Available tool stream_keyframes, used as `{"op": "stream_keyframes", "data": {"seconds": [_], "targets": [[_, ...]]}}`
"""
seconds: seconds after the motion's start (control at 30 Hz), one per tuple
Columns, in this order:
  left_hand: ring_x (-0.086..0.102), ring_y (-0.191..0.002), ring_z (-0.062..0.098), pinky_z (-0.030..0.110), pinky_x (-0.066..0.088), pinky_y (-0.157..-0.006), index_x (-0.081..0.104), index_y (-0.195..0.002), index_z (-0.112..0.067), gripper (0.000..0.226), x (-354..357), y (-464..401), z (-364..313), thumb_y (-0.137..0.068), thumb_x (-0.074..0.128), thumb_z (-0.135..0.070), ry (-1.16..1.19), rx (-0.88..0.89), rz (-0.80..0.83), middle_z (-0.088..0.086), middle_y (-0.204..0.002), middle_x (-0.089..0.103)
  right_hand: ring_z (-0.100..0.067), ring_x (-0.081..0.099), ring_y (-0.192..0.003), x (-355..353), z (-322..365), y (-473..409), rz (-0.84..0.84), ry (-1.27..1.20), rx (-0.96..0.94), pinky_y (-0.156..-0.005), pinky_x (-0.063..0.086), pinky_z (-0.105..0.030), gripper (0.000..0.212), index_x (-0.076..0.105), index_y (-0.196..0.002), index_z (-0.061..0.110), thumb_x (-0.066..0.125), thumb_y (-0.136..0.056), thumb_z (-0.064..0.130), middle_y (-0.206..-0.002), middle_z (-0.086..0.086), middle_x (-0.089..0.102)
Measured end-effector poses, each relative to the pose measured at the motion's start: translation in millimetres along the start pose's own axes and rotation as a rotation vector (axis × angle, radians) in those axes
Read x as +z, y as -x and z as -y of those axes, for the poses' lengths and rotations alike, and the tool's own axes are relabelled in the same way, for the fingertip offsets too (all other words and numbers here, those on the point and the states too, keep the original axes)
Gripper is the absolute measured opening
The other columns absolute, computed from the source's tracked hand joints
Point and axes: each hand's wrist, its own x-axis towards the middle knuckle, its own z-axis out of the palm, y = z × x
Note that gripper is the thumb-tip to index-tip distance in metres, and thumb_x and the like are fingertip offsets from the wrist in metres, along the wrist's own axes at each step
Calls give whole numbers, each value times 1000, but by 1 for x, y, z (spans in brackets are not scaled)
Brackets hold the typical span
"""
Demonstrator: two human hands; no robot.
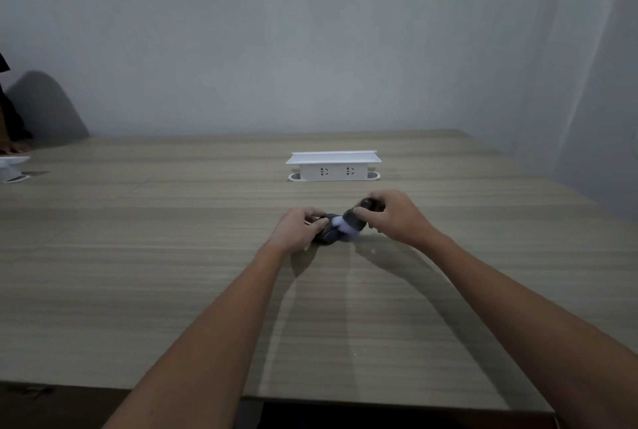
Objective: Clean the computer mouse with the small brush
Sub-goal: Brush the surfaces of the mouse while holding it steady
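A dark computer mouse (328, 236) lies on the wooden table (172, 273) near the middle. My left hand (300, 226) grips it from the left side, covering much of it. My right hand (393, 216) holds a small brush (355, 219) with a dark handle, tilted down to the left. Its white bristles (340, 223) rest on the top of the mouse. Motion blurs the bristles.
A white socket box (333, 166) with two outlets stands on the table behind my hands. Another white object (12, 168) sits at the far left edge, with part of another person (8, 124) behind it. The table's front edge runs near the bottom of the view.
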Motion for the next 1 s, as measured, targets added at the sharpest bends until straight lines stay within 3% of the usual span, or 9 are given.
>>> {"op": "stream_keyframes", "data": {"seconds": [0.07,0.2,0.33,0.4,0.47,0.57,0.67,0.83,1.0], "targets": [[65,-95,18,29,51,-92,70,-123,-16,31,1,-1,1,-94,62,-24,19,-3,-22,8,-110,73,-6,57,-52,0,1,3,79,2,-16,-55,47,-23,16,76,-83,9,69,-86,22,-63,0,68],[63,-89,17,27,51,-86,70,-122,-13,32,3,-4,3,-92,66,-24,80,-39,-38,7,-104,72,-21,65,-74,-2,-7,-3,-14,188,-52,-66,49,-34,18,77,-85,8,71,-83,25,-78,-5,73],[63,-86,17,26,51,-70,70,-121,-13,32,3,-8,6,-91,68,-23,97,-38,-38,9,-108,72,-9,63,-58,-1,3,-1,114,26,-78,-56,52,-27,16,78,-86,11,70,-86,24,-69,-1,72],[62,-87,17,22,49,-62,69,-121,-13,32,3,-9,5,-91,68,-23,99,-41,-40,7,-106,70,-13,64,-62,3,0,-3,95,113,-90,-60,51,-30,16,77,-85,8,70,-85,23,-71,-4,72],[63,-89,17,22,49,-67,68,-122,-12,33,4,-9,5,-91,68,-24,101,-45,-40,7,-106,70,-22,65,-72,3,-6,-7,10,221,-71,-66,51,-36,19,76,-84,6,70,-83,24,-77,-7,73],[63,-90,17,24,50,-76,69,-122,-11,33,4,-10,5,-91,68,-22,100,-36,-40,9,-110,71,-16,61,-66,0,-1,-7,15,156,-76,-59,45,-29,19,76,-84,7,69,-85,24,-74,-7,72],[64,-89,16,20,50,-69,69,-122,-11,33,5,-11,7,-91,68,-22,109,-29,-36,9,-108,72,-7,57,-52,1,10,-5,158,42,-102,-53,46,-23,20,75,-82,5,68,-88,23,-68,-11,71],[62,-89,15,18,48,-66,69,-122,-12,31,5,-10,3,-92,66,-22,85,-28,-42,6,-105,69,-25,63,-70,-1,-4,-16,-9,254,-46,-63,49,-36,21,73,-80,2,68,-85,22,-75,-12,71],[63,-85,16,14,48,-58,70,-121,-11,30,6,-13,5,-92,67,-21,90,-19,-46,10,-109,73,-10,57,-51,1,9,-14,169,89,-86,-55,48,-29,24,73,-80,5,66,-87,26,-67,-11,70]]}}
